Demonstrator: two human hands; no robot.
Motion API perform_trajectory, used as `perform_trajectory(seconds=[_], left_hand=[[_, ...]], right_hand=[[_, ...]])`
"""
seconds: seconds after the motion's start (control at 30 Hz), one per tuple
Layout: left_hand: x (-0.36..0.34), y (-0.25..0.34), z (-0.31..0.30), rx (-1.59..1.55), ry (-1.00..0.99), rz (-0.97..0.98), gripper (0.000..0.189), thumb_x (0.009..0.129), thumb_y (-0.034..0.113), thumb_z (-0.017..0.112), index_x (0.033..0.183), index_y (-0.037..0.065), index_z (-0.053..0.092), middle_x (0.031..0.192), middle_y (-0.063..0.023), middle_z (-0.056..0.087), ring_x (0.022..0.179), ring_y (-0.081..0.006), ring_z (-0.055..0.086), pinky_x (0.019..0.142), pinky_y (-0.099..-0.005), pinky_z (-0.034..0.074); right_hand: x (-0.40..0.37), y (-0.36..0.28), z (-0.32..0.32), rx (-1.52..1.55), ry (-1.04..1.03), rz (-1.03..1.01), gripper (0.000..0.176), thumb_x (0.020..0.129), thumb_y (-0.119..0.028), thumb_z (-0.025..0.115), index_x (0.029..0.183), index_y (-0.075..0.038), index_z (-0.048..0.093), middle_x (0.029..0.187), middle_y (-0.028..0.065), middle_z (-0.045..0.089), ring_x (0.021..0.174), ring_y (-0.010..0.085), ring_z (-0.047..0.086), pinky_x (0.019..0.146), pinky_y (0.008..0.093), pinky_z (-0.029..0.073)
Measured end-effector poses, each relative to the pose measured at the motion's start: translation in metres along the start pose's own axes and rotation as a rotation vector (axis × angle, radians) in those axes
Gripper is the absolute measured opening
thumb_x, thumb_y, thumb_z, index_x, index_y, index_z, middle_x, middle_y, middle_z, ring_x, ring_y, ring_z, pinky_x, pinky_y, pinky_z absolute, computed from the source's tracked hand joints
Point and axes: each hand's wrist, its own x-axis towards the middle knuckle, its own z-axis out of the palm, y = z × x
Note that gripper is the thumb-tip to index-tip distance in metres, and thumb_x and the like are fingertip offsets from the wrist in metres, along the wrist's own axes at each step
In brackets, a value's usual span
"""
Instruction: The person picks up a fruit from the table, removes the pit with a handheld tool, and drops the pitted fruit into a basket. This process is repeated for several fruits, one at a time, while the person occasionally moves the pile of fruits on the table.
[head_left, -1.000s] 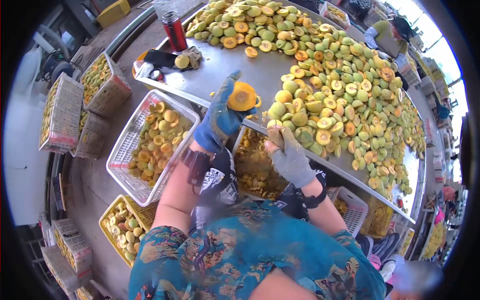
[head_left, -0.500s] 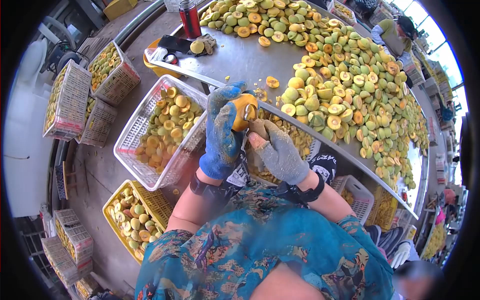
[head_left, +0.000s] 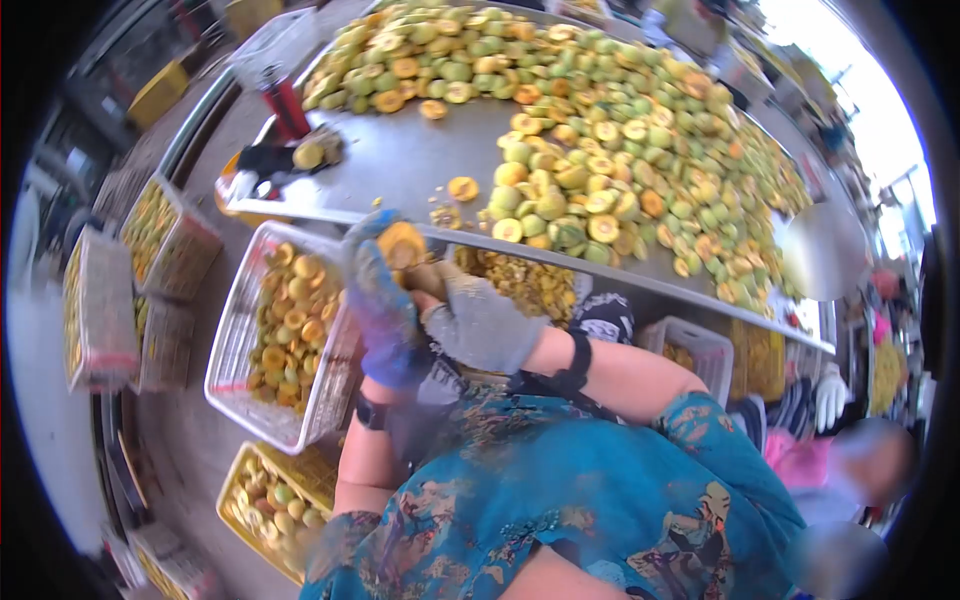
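My left hand (head_left: pixel 380 300), in a blue glove, is closed around a halved orange fruit (head_left: pixel 402 246), cut face up. Right beside it, my right hand (head_left: pixel 480 318) in a grey glove is closed, its fingertips at the fruit's lower edge. Whatever tool it grips is too blurred to make out. Both hands are over the near edge of the metal table (head_left: pixel 400 150), between a white crate (head_left: pixel 225 375) of fruit halves and a container of yellow scraps (head_left: pixel 515 285). A loose fruit half (head_left: pixel 463 189) lies on the table beyond the hands.
A large heap of fruit halves (head_left: pixel 620 150) covers the table's far and right parts. A red bottle (head_left: pixel 285 103) and dark cloth stand at its left end. A yellow crate (head_left: pixel 245 515) sits lower left, stacked crates (head_left: pixel 105 310) farther left. Other people are at the right.
The view has turned and shifted. Both hands have moved left in view, nearer the white crate. The fruit's orange cut face now shows, and the metal tool tip seen before no longer does.
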Motion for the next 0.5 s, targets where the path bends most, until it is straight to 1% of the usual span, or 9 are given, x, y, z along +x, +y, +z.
perform_trajectory(seconds=[0.07,0.13,0.2,0.23,0.27,0.3,0.4,0.47,0.5], left_hand=[[-0.005,-0.010,-0.008,0.595,-0.122,0.295,0.039,0.100,0.032,0.040,0.118,-0.001,0.052,0.111,-0.0097,0.057,0.102,-0.0203,0.056,0.091,-0.0337,0.045],[-0.009,-0.007,0.003,0.168,-0.158,0.107,0.041,0.099,0.033,0.043,0.119,-0.001,0.052,0.110,-0.0103,0.056,0.101,-0.0210,0.055,0.089,-0.0343,0.046],[-0.020,-0.002,0.017,0.183,-0.126,0.104,0.044,0.100,0.038,0.041,0.117,0.000,0.052,0.110,-0.0110,0.055,0.099,-0.0207,0.055,0.087,-0.0345,0.047],[-0.023,-0.011,0.012,-0.128,-0.128,-0.111,0.044,0.100,0.040,0.041,0.116,0.001,0.052,0.109,-0.0103,0.055,0.098,-0.0197,0.055,0.086,-0.0336,0.047],[-0.021,-0.020,0.009,-0.420,-0.123,-0.313,0.045,0.100,0.041,0.040,0.115,0.001,0.052,0.108,-0.0095,0.055,0.097,-0.0187,0.055,0.085,-0.0328,0.048],[-0.016,-0.019,0.013,-0.379,-0.177,-0.270,0.036,0.099,0.038,0.043,0.108,0.004,0.053,0.093,-0.0104,0.059,0.081,-0.0218,0.059,0.072,-0.0320,0.051],[-0.019,-0.019,0.013,-0.263,-0.230,-0.291,0.039,0.101,0.040,0.040,0.108,0.004,0.054,0.096,-0.0056,0.058,0.088,-0.0164,0.056,0.080,-0.0300,0.048],[-0.014,-0.025,0.008,-0.192,-0.223,-0.260,0.040,0.100,0.042,0.041,0.098,0.004,0.055,0.090,-0.0073,0.059,0.081,-0.0172,0.058,0.075,-0.0306,0.049],[-0.008,-0.030,0.002,-0.223,-0.385,-0.194,0.040,0.099,0.042,0.042,0.093,0.004,0.055,0.089,-0.0081,0.059,0.078,-0.0178,0.058,0.072,-0.0307,0.049]], right_hand=[[0.002,0.025,0.005,-0.050,-0.080,0.111,0.028,0.091,-0.023,0.051,0.111,-0.003,0.056,0.098,0.0278,0.060,0.088,0.0447,0.061,0.073,0.0494,0.049],[-0.002,0.017,-0.007,-0.150,-0.158,0.120,0.027,0.088,-0.024,0.054,0.104,-0.002,0.057,0.092,0.0268,0.059,0.085,0.0463,0.059,0.074,0.0512,0.047],[-0.006,0.033,-0.004,-0.158,-0.199,0.158,0.030,0.088,-0.028,0.055,0.103,-0.002,0.057,0.089,0.0284,0.058,0.083,0.0463,0.058,0.073,0.0512,0.046],[-0.010,0.017,-0.019,-0.128,-0.276,0.214,0.034,0.088,-0.031,0.055,0.104,-0.002,0.056,0.088,0.0290,0.058,0.083,0.0457,0.058,0.074,0.0508,0.046],[-0.007,0.029,-0.016,-0.184,-0.320,0.088,0.036,0.088,-0.034,0.055,0.104,-0.002,0.054,0.089,0.0283,0.058,0.083,0.0452,0.058,0.074,0.0503,0.046],[-0.004,0.026,-0.027,-0.176,-0.375,0.123,0.038,0.088,-0.037,0.054,0.105,-0.003,0.053,0.089,0.0275,0.059,0.082,0.0446,0.059,0.072,0.0498,0.047],[0.006,0.051,-0.032,-0.070,-0.523,0.236,0.040,0.089,-0.040,0.055,0.101,-0.003,0.054,0.083,0.0225,0.061,0.076,0.0393,0.061,0.066,0.0463,0.047],[0.004,0.057,-0.037,0.032,-0.619,0.330,0.040,0.088,-0.042,0.057,0.097,-0.003,0.056,0.078,0.0182,0.062,0.070,0.0345,0.062,0.061,0.0433,0.047],[0.000,0.038,-0.053,0.114,-0.681,0.452,0.040,0.088,-0.043,0.059,0.090,-0.002,0.058,0.073,0.0135,0.061,0.067,0.0285,0.060,0.059,0.0396,0.046]])
